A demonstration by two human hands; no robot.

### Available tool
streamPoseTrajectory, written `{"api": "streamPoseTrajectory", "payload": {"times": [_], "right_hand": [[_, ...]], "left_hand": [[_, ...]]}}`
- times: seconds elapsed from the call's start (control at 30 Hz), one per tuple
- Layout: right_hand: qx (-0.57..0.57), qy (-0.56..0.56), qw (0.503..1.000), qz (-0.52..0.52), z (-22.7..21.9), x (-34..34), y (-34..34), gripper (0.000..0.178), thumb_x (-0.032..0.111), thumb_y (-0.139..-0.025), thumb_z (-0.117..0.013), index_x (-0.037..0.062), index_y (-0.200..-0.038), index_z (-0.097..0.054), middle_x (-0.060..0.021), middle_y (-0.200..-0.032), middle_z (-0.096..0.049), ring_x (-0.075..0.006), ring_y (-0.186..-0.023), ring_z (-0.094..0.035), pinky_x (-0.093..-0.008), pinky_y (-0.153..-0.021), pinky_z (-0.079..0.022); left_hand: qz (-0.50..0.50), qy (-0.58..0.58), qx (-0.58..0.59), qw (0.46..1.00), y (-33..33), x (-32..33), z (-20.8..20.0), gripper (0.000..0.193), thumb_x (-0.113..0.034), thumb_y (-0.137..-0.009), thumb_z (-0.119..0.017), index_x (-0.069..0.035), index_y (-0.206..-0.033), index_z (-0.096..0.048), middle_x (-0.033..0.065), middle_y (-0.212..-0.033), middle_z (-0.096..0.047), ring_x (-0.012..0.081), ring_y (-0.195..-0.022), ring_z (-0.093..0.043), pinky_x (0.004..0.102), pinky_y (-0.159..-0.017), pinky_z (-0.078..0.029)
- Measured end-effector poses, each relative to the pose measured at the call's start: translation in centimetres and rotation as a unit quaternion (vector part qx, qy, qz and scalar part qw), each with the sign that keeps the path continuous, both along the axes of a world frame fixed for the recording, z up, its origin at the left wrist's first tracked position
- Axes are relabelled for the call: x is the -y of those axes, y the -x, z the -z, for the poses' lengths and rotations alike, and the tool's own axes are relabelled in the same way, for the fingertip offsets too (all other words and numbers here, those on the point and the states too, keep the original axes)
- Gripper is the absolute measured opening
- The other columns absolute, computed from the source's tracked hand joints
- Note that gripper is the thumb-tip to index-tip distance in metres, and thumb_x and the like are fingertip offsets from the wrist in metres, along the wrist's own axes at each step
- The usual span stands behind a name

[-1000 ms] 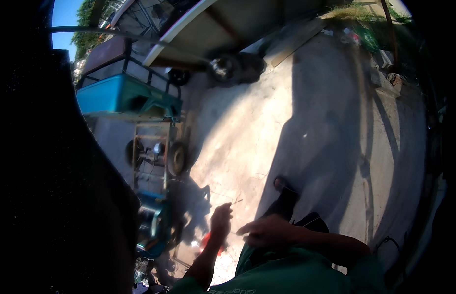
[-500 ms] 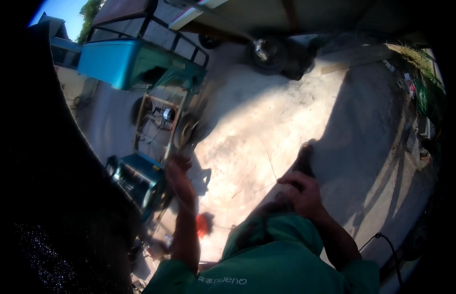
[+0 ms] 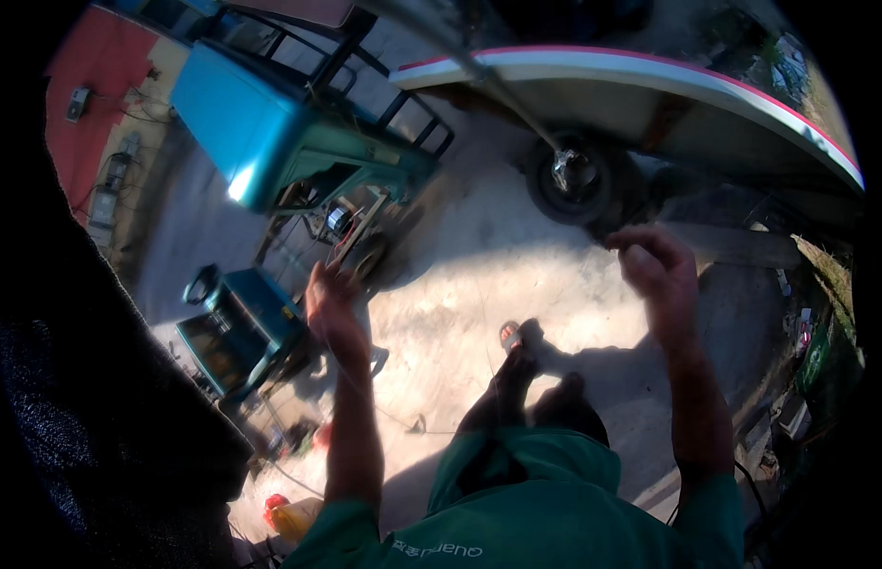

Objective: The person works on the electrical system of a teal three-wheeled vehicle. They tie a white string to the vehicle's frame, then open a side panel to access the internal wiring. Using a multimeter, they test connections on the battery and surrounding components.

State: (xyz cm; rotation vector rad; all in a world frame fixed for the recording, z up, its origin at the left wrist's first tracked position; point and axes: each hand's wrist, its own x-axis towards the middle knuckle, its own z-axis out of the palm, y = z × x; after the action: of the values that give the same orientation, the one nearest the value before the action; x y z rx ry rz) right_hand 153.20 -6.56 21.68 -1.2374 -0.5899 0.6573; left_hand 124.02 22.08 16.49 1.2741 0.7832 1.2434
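Nearest is the person's green shirt (image 3: pixel 545 517), with a yellow object (image 3: pixel 295 520) on the ground to the near left. Just beyond the shirt, a thin strand (image 3: pixel 441 433) shows faintly over the pale concrete (image 3: pixel 431 365), between the forearms; wire or string, I cannot tell. It looks very light and springy, likely to kink or snag if slack, and perhaps hard to feel; a pinch close to each end, between thumb and forefinger, would probably control it best.

Farther out, the hands are raised well apart. The left hand (image 3: pixel 333 311) has loosely bent fingers, near the teal vehicle section (image 3: pixel 261 308); the right hand (image 3: pixel 657 275) has its fingers curled in. Blur hides whether either grips the strand, so I cannot tell. Far beyond are a blue vehicle body (image 3: pixel 237 119) on the left and a dark wheel (image 3: pixel 552 201) on the right, below a red-edged white panel (image 3: pixel 640 64)
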Motion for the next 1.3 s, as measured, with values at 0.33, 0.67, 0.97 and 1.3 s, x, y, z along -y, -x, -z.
{"api": "streamPoseTrajectory", "payload": {"times": [0.33, 0.67, 0.97, 1.3], "right_hand": [[0.151, 0.015, 0.988, -0.01, -4.9, -23.0, -17.3, 0.028, 0.024, -0.094, -0.056, 0.0029, -0.108, -0.069, 0.0006, -0.068, -0.051, -0.0054, -0.058, -0.042, -0.0219, -0.053, -0.031], [0.313, 0.16, 0.924, -0.15, -2.7, -44.7, -26.6, 0.032, 0.023, -0.092, -0.06, 0.0006, -0.112, -0.069, -0.0077, -0.093, -0.066, -0.0142, -0.082, -0.058, -0.0291, -0.075, -0.046], [0.557, 0.112, 0.785, -0.248, 1.1, -59.0, -25.0, 0.031, 0.029, -0.09, -0.057, 0.005, -0.105, -0.068, -0.0164, -0.098, -0.068, -0.033, -0.094, -0.064, -0.0415, -0.085, -0.049], [0.754, 0.12, 0.606, -0.224, 3.9, -61.7, -27.1, 0.022, 0.021, -0.092, -0.053, 0.0047, -0.096, -0.066, -0.0195, -0.098, -0.068, -0.0359, -0.095, -0.066, -0.0455, -0.082, -0.051]], "left_hand": [[0.017, -0.004, 0.015, 1.0, -17.5, -15.2, 2.5, 0.058, -0.037, -0.102, -0.043, 0.001, -0.145, -0.038, 0.0185, -0.137, -0.052, 0.0266, -0.119, -0.056, 0.036, -0.095, -0.046], [0.102, 0.197, 0.296, 0.929, -29.6, -27.9, 0.9, 0.053, -0.036, -0.105, -0.034, -0.001, -0.145, -0.037, 0.0182, -0.144, -0.046, 0.0321, -0.127, -0.05, 0.0437, -0.107, -0.036], [0.322, 0.27, 0.454, 0.786, -31.6, -37.9, 5.8, 0.042, -0.042, -0.101, -0.039, -0.005, -0.116, -0.052, 0.0111, -0.107, -0.057, 0.0236, -0.091, -0.054, 0.0344, -0.081, -0.043], [0.251, 0.315, 0.249, 0.881, -33.4, -36.0, 3.2, 0.033, -0.035, -0.102, -0.043, -0.006, -0.112, -0.056, 0.0066, -0.082, -0.059, 0.0181, -0.069, -0.056, 0.0283, -0.059, -0.045]]}}
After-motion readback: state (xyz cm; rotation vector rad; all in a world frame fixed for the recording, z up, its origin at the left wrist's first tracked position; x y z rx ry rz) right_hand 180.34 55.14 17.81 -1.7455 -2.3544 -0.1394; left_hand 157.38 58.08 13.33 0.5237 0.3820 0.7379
